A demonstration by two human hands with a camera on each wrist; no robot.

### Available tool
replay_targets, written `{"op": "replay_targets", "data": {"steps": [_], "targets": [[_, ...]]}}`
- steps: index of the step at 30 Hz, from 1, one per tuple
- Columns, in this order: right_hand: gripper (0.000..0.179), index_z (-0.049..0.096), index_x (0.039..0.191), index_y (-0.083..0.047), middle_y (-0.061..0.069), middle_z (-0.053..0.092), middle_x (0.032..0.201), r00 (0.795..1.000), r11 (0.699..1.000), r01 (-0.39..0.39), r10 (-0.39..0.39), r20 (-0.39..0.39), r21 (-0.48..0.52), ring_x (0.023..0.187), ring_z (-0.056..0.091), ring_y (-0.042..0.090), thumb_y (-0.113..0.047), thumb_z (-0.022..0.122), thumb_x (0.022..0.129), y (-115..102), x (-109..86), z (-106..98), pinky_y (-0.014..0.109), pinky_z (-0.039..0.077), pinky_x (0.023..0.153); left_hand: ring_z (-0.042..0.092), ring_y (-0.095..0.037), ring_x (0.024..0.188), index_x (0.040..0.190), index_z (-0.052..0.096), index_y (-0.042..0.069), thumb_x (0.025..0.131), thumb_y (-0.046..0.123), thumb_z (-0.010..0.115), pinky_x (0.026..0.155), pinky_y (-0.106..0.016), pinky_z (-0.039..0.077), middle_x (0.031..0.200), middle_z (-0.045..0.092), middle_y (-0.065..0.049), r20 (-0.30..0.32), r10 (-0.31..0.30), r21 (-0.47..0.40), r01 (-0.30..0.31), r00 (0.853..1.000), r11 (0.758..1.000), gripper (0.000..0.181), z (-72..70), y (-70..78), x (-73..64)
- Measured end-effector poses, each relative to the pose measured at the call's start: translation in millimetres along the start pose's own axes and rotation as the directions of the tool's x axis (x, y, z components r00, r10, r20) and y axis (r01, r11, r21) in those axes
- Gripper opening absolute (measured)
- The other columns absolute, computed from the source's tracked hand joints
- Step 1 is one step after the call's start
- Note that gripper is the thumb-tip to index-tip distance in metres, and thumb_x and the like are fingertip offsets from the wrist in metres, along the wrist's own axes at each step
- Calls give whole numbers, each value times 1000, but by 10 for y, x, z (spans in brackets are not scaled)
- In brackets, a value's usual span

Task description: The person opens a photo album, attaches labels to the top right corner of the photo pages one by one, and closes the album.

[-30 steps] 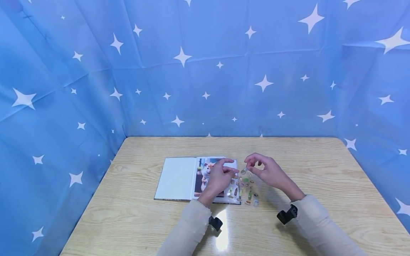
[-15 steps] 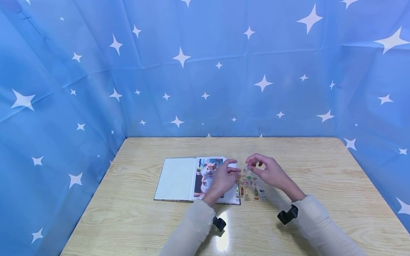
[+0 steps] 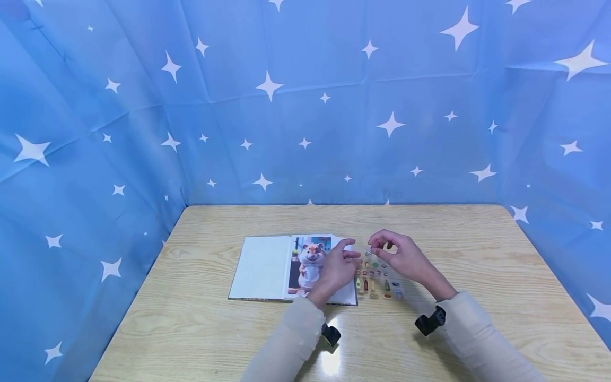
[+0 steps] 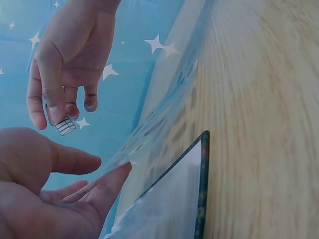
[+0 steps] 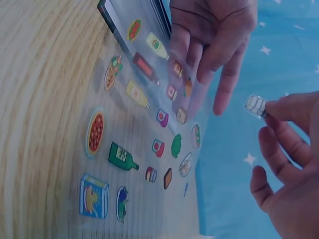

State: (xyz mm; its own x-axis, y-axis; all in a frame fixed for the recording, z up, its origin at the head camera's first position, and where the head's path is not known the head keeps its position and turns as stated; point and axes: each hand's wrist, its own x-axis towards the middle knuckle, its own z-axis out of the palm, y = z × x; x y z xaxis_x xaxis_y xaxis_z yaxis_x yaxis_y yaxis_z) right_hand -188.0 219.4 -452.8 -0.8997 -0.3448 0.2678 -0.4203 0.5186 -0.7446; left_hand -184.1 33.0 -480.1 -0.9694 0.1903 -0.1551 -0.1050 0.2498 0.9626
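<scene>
Right hand (image 3: 397,255) is pinching a small white sticker with dark grid lines (image 5: 255,106), thumb and finger closing on one end and most of it sticking out past the tips. The other fingers are curving loosely, holding nothing. The sticker is hanging well clear of the sheet.

Left hand (image 3: 337,269) appears to be pinching the clear sticker sheet (image 5: 137,132) near its edge: one digit is lying in front, others are showing through the film, and one is pointing past it. Exact contact is partly hidden.

The sheet is tilting off the desk (image 3: 210,329), casting a shadow, between the hands and just right of the photo album (image 3: 264,265). It is carrying food stickers, among them a green bottle (image 5: 122,157) and a blue box (image 5: 93,195).

The album is lying spread, a hamster picture (image 3: 310,257) showing on its right-hand page. A starry blue curtain (image 3: 286,116) is hanging behind.

Handling, my judgement: good work here is keeping the pinch light and at the sticker's rim, touching little of any tacky back, and steadying the sheet so the thin film isn't swinging up and catching the loose piece.
</scene>
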Motion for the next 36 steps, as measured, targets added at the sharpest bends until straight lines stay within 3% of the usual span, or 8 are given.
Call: {"op": "replay_targets", "data": {"steps": [8, 17, 23, 29, 36], "targets": [[14, 68, 101, -14, 3, 68, 86, 1000, 1000, -10, 10, -3, 13, 80, 58, 12, -2, 66, 93, 26, -24, -6, 31, 46, 76, 65, -20, 112, 150, 41, 10, 89, -4, 60, 92, -28, 54, 127, 63, -15, 75, 12, 6, -12, 997, 1000, 66, 0, -22, -19], [14, 68, 100, -14, 9, 69, 87, 1000, 1000, 5, -5, -7, 29, 79, 58, 11, -2, 66, 94, 20, -37, 5, 29, 46, 74, 51, -27, 134, 157, 30, 18, 95, 8, 59, 108, -38, 44, 149, 47, -19, 133, -24, 117, 9, 991, 993, 69, -45, 0, -61], [16, 68, 99, -15, 8, 69, 87, 1000, 1000, -4, 4, -10, 23, 79, 58, 11, 0, 66, 92, 46, -32, 22, 29, 47, 74, 48, -28, 136, 155, 34, 20, 96, 14, 61, 109, -40, 43, 150, 47, -16, 135, -8, 110, -7, 991, 994, 65, -126, 38, -89], [15, 67, 100, -14, 11, 68, 89, 999, 999, -34, 34, -2, 32, 80, 58, 13, -1, 66, 93, 60, -21, 50, 29, 46, 74, 55, -26, 129, 153, 37, 16, 98, 21, 61, 104, -40, 48, 141, 55, -14, 122, 23, 105, -36, 992, 994, 60, -244, 40, -105], [13, 67, 100, -6, 17, 68, 90, 997, 997, -75, 75, 1, 19, 78, 57, 20, 4, 63, 93, -121, -15, 52, 26, 45, 71, 60, -23, 124, 151, 41, 20, 102, 31, 55, 101, -41, 49, 136, 60, -11, 113, 57, 109, -70, 992, 992, 53, -382, 39, -150]]}}
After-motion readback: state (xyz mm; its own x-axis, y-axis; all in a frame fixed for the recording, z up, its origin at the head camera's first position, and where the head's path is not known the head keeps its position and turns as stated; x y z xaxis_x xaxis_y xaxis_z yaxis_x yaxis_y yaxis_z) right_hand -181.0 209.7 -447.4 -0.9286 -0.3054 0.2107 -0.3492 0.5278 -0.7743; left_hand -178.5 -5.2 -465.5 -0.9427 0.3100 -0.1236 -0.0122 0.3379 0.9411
